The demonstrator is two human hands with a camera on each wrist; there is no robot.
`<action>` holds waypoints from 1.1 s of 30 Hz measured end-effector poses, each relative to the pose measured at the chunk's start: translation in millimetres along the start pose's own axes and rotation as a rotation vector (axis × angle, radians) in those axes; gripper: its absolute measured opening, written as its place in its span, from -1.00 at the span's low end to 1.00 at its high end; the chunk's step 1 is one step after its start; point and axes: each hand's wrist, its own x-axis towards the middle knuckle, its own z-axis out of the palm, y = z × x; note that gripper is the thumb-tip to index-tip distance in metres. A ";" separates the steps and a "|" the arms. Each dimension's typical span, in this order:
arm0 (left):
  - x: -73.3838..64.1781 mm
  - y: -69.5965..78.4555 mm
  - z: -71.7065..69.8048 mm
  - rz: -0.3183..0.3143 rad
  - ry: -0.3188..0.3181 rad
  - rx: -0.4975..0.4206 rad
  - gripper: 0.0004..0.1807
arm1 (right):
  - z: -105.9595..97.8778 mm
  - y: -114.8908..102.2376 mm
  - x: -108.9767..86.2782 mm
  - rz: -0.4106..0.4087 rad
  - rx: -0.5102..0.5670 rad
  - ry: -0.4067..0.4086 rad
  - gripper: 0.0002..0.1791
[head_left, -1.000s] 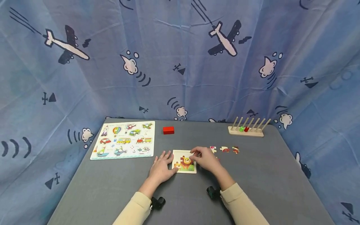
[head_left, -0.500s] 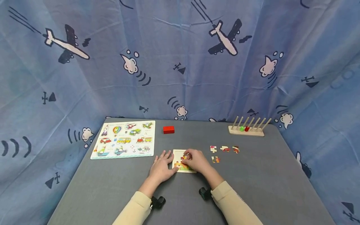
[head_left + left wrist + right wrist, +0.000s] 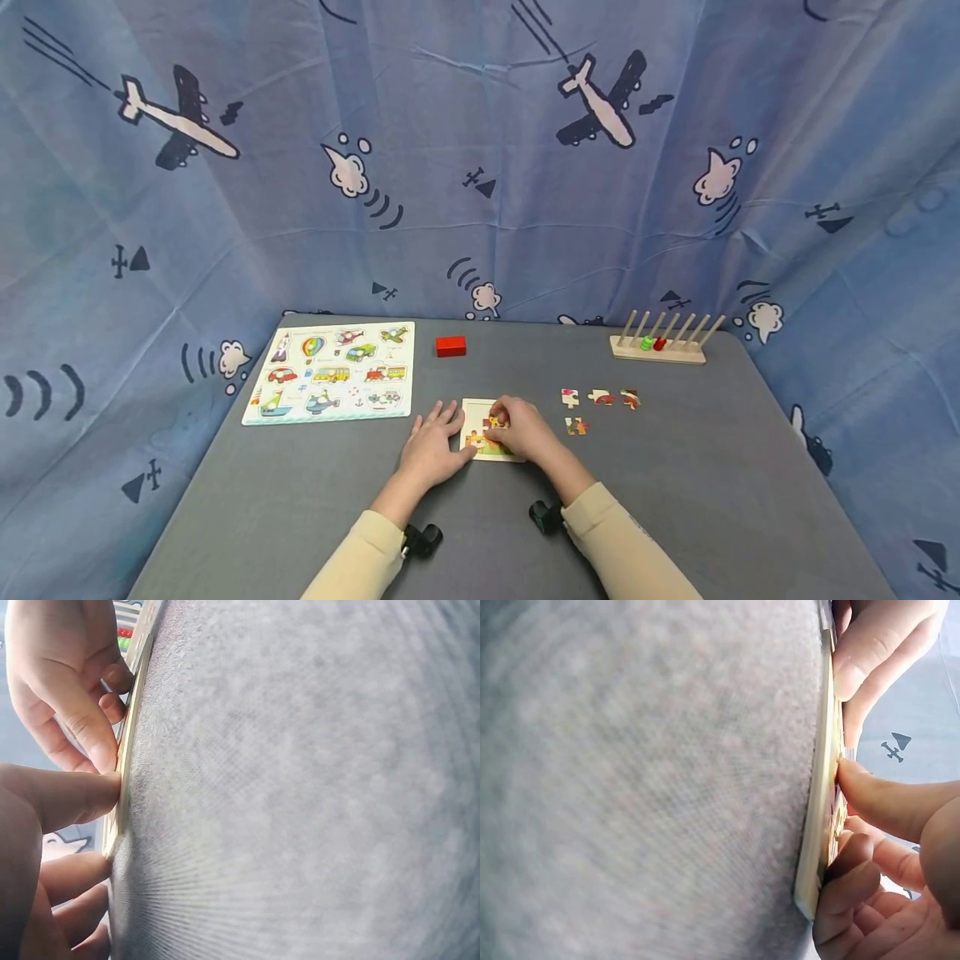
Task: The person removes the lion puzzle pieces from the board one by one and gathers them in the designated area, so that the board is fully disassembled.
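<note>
A small square picture puzzle [image 3: 477,407] is located flat on a grey table [image 3: 487,533], directly in front of the person and between the two hands. Its pale frame is partly covered by both hands.

The left hand [image 3: 431,448] is placed at the left edge of the puzzle with its fingers extended and spread. In the left wrist view, the thumb is laid on the frame and the edge is touched by a fingertip.

The right hand [image 3: 525,429] is positioned over the puzzle with its fingers bent. The thumb tip is set on the picture surface; whether a piece is pinched between thumb and fingers cannot be determined.

Four loose pieces are laid to the right of the puzzle, near the right hand. A pink-and-white piece [image 3: 570,398], a red-and-cream piece [image 3: 601,397] and a red-and-brown piece [image 3: 630,399] are arranged in a row; an orange-and-green piece [image 3: 577,426] is set just nearer to the person, below the first.

A large vehicle picture board [image 3: 327,385] is placed at the far left. A red block [image 3: 451,347] is located beyond the puzzle. A wooden peg rack [image 3: 678,357], fitted with green and red beads, is positioned at the far right.
</note>
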 end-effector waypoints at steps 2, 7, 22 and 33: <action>-0.1 0.4 0.0 0.001 -0.001 0.001 -0.27 | 0.1 0.3 -0.3 0.002 -0.007 0.009 -0.67; -0.1 0.9 -0.7 -0.004 -0.006 0.005 -0.26 | 0.1 -0.9 -0.9 -0.007 0.007 0.024 -0.66; 0.6 0.5 0.5 -0.001 -0.005 -0.006 -0.26 | -10.1 4.2 -4.2 -0.086 0.226 0.101 -0.83; -0.1 -1.2 1.8 0.003 -0.004 0.000 -0.25 | -41.6 15.2 -16.8 -0.076 0.328 0.150 -0.82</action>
